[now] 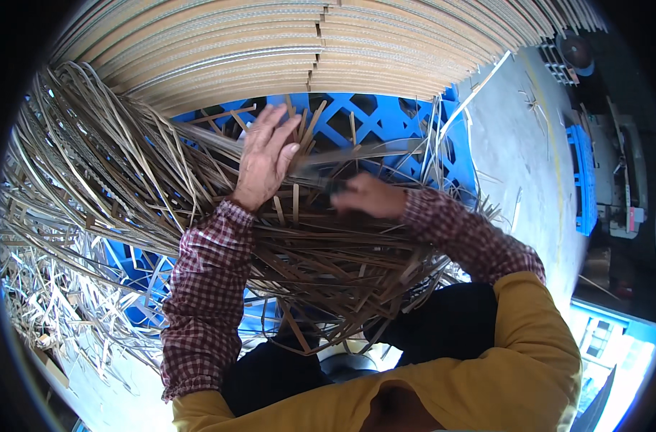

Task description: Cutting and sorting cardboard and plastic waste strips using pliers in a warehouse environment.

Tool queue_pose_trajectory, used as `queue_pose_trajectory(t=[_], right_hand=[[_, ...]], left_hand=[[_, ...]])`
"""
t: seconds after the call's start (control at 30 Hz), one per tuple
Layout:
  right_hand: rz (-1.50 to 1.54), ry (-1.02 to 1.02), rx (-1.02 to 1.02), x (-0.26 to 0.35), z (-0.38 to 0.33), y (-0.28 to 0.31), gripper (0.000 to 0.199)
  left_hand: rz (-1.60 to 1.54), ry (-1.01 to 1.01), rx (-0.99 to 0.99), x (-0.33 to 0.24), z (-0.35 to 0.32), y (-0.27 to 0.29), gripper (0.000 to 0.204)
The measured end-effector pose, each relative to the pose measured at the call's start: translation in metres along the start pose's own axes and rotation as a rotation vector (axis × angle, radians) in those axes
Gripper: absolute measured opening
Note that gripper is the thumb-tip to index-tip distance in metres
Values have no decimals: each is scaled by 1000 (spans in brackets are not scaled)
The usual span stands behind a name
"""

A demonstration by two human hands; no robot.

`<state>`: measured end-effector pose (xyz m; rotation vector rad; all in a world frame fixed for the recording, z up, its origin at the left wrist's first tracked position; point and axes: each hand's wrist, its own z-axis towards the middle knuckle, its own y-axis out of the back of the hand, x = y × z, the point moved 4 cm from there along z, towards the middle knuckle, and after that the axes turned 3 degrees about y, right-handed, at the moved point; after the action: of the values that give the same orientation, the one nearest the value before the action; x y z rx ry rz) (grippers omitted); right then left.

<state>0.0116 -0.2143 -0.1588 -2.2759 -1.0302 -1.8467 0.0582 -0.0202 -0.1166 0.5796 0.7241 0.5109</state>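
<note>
My left hand (264, 160) lies over the thin flat strips, its fingers stretched out and thumb apart. A long bundle of grey-brown strips (119, 155) runs in from the left toward this hand. My right hand (371, 196) is smeared by motion, closed around a small dark thing (335, 187) whose kind I cannot make out. A greyish blur extends from it toward my left hand. Beneath both hands, a loose heap of brown strips (335, 266) spreads over my lap side, partly covering a blue plastic lattice pallet (367, 119).
Tightly stacked tan corrugated sheets (270, 54) border the far side. Pale scraps (61, 302) litter the floor at left. To the right is grey floor (519, 137) with stray strips, then another blue pallet (581, 180). My dark-clad knees (443, 317) flank the heap's near edge.
</note>
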Motion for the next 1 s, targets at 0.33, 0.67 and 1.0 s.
queue_pose_trajectory(t=[0.33, 0.67, 1.0], right_hand=[[-286, -47, 67, 50, 35, 75, 33], [-145, -77, 94, 72, 10, 99, 41], [-460, -21, 261, 29, 37, 19, 42]], left_hand=[[12, 243, 296, 37, -25, -32, 24], [370, 179, 312, 32, -31, -22, 22], [103, 109, -25, 4, -5, 6, 34]])
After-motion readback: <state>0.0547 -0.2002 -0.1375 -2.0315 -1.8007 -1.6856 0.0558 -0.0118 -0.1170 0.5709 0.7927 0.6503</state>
